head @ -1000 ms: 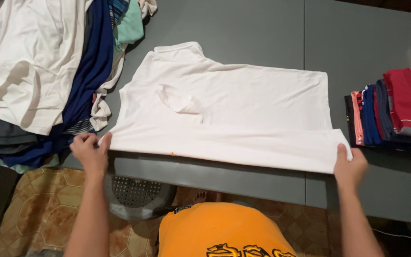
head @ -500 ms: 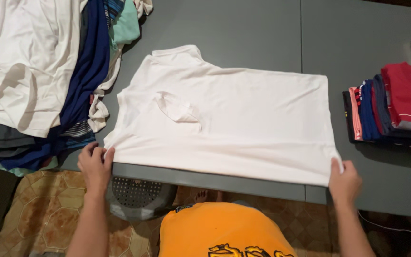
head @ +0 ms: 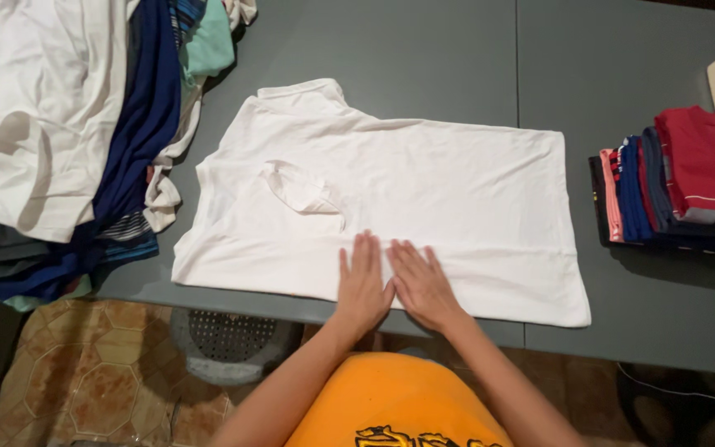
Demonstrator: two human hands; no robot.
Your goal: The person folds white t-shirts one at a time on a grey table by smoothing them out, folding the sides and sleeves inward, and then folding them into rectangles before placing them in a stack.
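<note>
A white T-shirt (head: 424, 182) lies spread on the grey table (head: 424, 50), its near half folded over and one sleeve tucked on top. My left hand (head: 362, 284) and my right hand (head: 419, 283) lie flat side by side on the shirt's near edge, at its middle. Both palms press down on the cloth with fingers straight and slightly apart. Neither hand grips anything.
A heap of unfolded clothes (head: 68, 124), white, navy and teal, covers the table's left end. A stack of folded garments (head: 680, 178), red on top, sits at the right. A grey plastic stool (head: 229, 341) stands under the table's near edge on a tiled floor.
Both hands let go of the shirt's near corners and moved inward to its middle, where they now press flat. The shirt lies smoother on the table.
</note>
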